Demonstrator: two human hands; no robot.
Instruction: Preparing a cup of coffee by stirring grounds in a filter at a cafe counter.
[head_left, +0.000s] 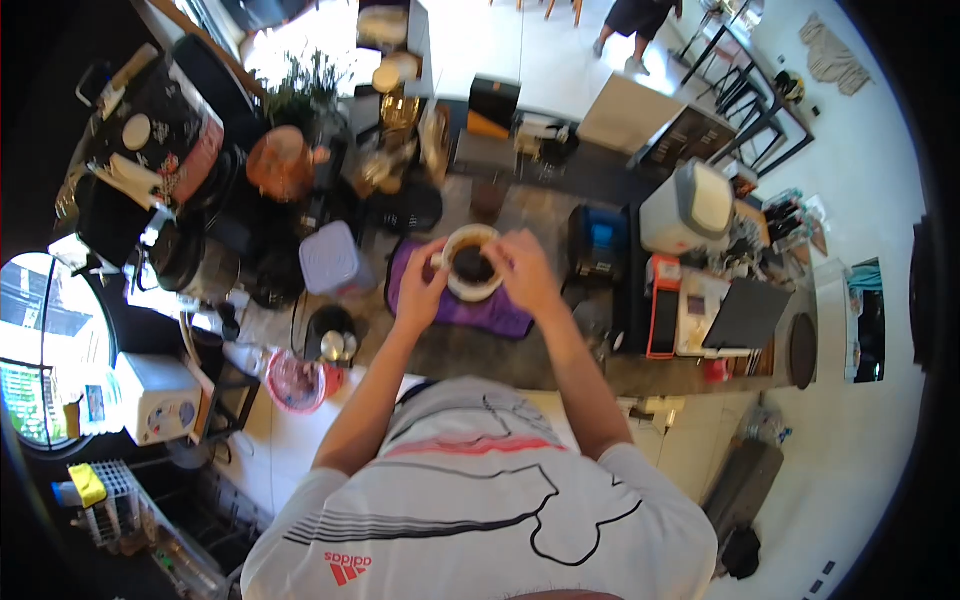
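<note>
A white cup (474, 291) holds dark liquid, with brownish residue round its inner wall. It stands on a folded purple cloth (480, 319) on the counter. My left hand (420, 289) grips the cup at its left side, by the small handle (438, 260). At the right rim is my right hand (527, 271), its fingers bent together over the cup's edge. Whether those fingers pinch something thin or only touch the rim is hidden. A dark brown container (489, 199) stands just beyond the cup.
Left of the cloth stand a lidded pale-lilac container (330, 259) and a small round scale or metal piece (337, 343). A coffee grinder (202, 266) is farther left. To the right are a black device (600, 240), a white-grey bin (686, 210) and a tablet (664, 319). A person (637, 30) stands beyond the counter.
</note>
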